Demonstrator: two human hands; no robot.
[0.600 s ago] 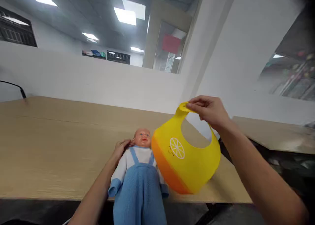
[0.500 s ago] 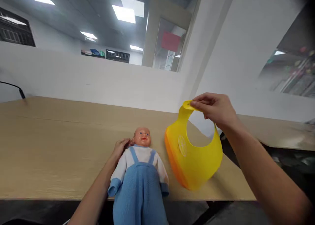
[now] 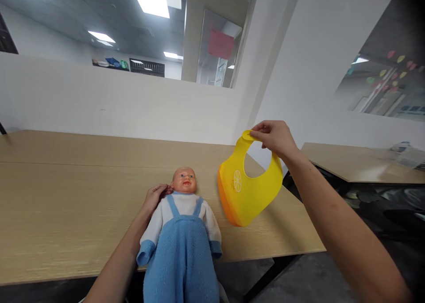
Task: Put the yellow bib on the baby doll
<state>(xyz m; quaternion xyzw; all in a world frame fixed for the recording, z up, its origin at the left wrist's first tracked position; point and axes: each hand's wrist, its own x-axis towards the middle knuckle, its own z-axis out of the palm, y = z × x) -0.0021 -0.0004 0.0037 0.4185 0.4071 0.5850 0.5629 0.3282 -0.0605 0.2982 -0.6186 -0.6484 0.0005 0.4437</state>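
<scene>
A baby doll (image 3: 186, 236) in a white top and blue knitted overalls lies face up, its head on the wooden table (image 3: 83, 214) and its legs past the front edge. My left hand (image 3: 157, 196) holds it at the neck and shoulder, the fingertips partly hidden behind it. To the doll's right, a yellow silicone bib (image 3: 255, 194) with an orange catch pocket and a white citrus-slice print hangs upright. My right hand (image 3: 272, 136) pinches one end of its neck strap between thumb and fingers, and the strap forms a closed-looking loop.
A white wall (image 3: 133, 104) with a window runs along the table's far side. At the right stands a second table (image 3: 358, 163) with a clear plastic container (image 3: 410, 155) on it. A black table leg (image 3: 270, 276) shows below the front edge.
The view has shifted slightly to the right. The bib's lower part has swung up and away from me, still in my right hand. My left hand stays at the doll's neck.
</scene>
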